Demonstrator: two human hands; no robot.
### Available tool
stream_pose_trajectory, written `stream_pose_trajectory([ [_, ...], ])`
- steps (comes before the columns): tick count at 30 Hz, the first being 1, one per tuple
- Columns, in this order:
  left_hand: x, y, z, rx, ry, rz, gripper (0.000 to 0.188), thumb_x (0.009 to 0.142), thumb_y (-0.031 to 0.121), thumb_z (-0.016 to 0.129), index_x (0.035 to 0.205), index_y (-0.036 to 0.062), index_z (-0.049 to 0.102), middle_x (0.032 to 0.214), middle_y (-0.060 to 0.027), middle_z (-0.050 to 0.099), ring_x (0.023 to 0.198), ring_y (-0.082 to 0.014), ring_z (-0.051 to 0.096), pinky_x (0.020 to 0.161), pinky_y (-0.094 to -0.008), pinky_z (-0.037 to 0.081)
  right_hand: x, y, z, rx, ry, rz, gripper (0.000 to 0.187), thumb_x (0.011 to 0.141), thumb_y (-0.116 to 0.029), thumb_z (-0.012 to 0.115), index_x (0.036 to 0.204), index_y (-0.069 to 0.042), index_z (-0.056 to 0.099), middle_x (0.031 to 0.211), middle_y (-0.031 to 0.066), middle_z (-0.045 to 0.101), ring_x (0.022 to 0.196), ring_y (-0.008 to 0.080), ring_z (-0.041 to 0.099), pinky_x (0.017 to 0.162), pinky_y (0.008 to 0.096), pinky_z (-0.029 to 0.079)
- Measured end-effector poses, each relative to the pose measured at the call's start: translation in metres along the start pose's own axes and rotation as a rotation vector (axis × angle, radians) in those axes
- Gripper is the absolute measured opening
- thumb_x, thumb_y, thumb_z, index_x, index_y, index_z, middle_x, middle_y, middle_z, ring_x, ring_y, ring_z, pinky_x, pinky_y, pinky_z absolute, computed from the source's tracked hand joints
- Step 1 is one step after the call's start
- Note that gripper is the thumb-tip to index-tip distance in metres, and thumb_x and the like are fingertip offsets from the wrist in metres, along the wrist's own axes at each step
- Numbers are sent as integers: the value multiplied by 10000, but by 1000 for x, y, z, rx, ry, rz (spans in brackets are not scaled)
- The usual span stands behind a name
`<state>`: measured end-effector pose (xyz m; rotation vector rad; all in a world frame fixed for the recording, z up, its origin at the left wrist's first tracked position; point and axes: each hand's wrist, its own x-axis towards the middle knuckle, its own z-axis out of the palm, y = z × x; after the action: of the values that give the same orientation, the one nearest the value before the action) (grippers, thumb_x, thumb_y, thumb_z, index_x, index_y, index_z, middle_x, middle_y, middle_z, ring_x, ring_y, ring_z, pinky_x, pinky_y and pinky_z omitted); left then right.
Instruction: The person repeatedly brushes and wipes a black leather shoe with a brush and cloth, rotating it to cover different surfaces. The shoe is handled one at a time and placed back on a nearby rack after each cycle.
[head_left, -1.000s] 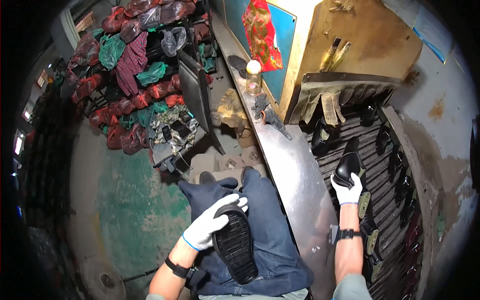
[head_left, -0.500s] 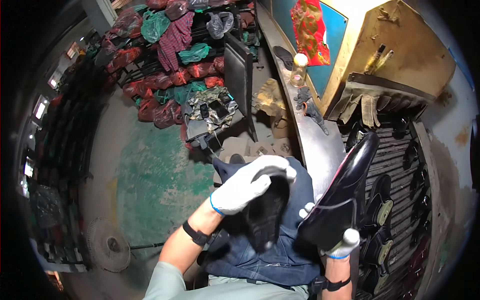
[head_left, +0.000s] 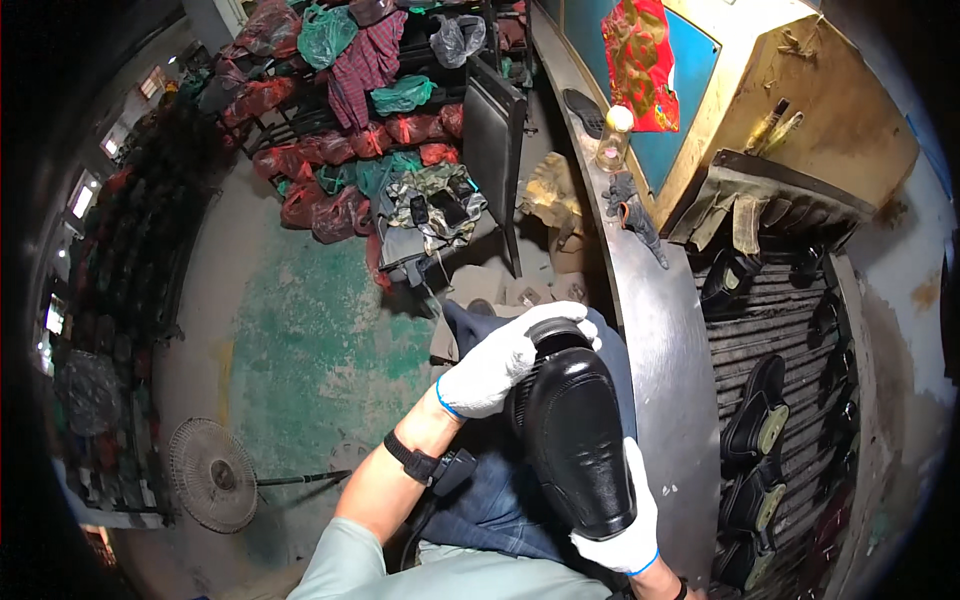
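In front of my lap I hold a shiny black leather shoe upper [head_left: 580, 440], its rounded toe end pointing away from me. My right hand [head_left: 632, 522], in a white glove, is wrapped round its near end. A black shoe sole [head_left: 552, 334] lies against the upper's underside, its far end showing past the toe. My left hand [head_left: 488, 376], also in a white glove, grips that far end with fingers curled over the rim. Most of the sole is hidden behind the upper, so I cannot tell whether the two touch all along.
A metal ledge [head_left: 675, 360] runs along my right, bearing a dark glove [head_left: 635, 218] and a glass jar [head_left: 612, 140]. Beyond it, several black shoes [head_left: 755, 408] lie on a slatted conveyor [head_left: 775, 325] leading from a box-like machine [head_left: 800, 160]. A fan [head_left: 215, 475] stands left.
My right hand has swung the upper leftward from over the conveyor onto the sole and turned its top upward. My left hand still grips the sole, now largely covered.
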<state>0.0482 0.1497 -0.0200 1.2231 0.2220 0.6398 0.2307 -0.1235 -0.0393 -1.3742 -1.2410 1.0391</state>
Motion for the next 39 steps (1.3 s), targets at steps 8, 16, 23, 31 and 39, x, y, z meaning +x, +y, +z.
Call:
stream_pose_trajectory([
  [8, -1, 7, 4, 57, 12, -50, 1214, 867, 857, 741, 1672, -2, 441, 1548, -168, 651, 1451, -288, 614, 1280, -473, 442, 5, 17, 9, 41, 69, -2, 1269, 645, -211, 1014, 1687, 92, 356, 1526, 254, 613, 1388, 376, 649, 1202, 476, 507],
  [16, 0, 6, 1, 44, 18, -73, 1226, 854, 842, 772, 1671, -12, 444, 1562, -171, 644, 1454, -287, 611, 1285, -468, 433, 11, 19, 9, -2, 76, -26, 1266, 650, -236, 1018, 1684, 93, 365, 1530, 255, 618, 1379, 382, 657, 1201, 474, 506],
  [23, -2, 9, 3, 200, 10, -35, 1317, 868, 985, 553, 1671, -52, 436, 1594, -193, 630, 1499, -305, 580, 1314, -468, 390, 19, 16, 21, 63, 92, 15, 1237, 663, -255, 1012, 1666, 108, 385, 1545, 262, 618, 1395, 385, 655, 1216, 472, 494],
  [31, -4, 35, -2, 288, -70, -7, 1192, 932, 820, 684, 1685, -70, 435, 1687, -207, 556, 1572, -303, 515, 1339, -458, 345, 32, 48, 34, -13, 85, -164, 1294, 648, -277, 1008, 1686, 98, 331, 1586, 276, 582, 1463, 425, 590, 1268, 515, 429],
  [39, -29, 116, 59, 1306, -447, 345, 668, 1002, 320, 750, 1622, 120, 602, 1588, -137, 670, 1366, -309, 713, 1176, -443, 560, 110, 71, 0, -405, -93, -397, 1343, 732, -312, 974, 1727, 100, 172, 1733, 344, 336, 1608, 443, 397, 1337, 543, 328],
])
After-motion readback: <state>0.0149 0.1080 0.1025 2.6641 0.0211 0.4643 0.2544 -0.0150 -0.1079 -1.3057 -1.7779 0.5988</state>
